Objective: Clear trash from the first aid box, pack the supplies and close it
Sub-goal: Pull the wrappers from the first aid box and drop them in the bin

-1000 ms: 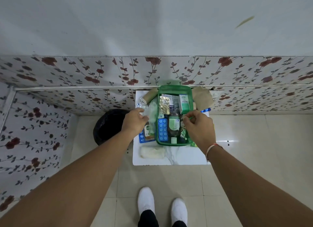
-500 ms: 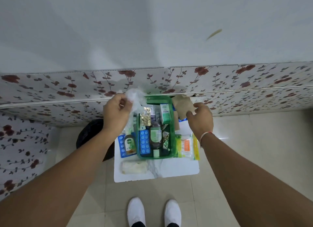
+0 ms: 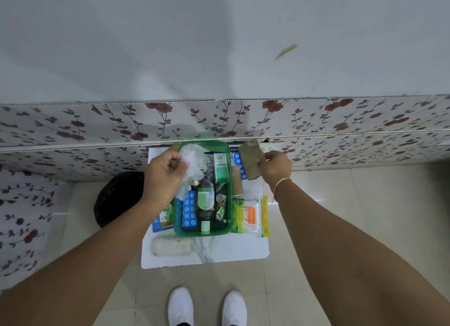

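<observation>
The green first aid box (image 3: 202,232) stands open on a small white table (image 3: 219,250). It holds a brown bottle (image 3: 205,201), a blue pill strip (image 3: 189,210) and a green-white carton (image 3: 221,167). Above the box's far left, my left hand (image 3: 164,177) is shut on a crumpled clear plastic wrapper (image 3: 194,159). To the right of the box, my right hand (image 3: 275,167) grips a brown bandage roll (image 3: 250,159) lifted off the table.
A black trash bin (image 3: 117,196) sits on the floor left of the table. On the table lie a cotton swab pack (image 3: 250,215), a white gauze roll (image 3: 173,246), a second brown roll (image 3: 236,183) and a blue packet (image 3: 160,220). A floral wall runs behind.
My left hand lifted the plastic wrapper out of the box. My right hand left the box, went to the right and picked up the brown bandage roll.
</observation>
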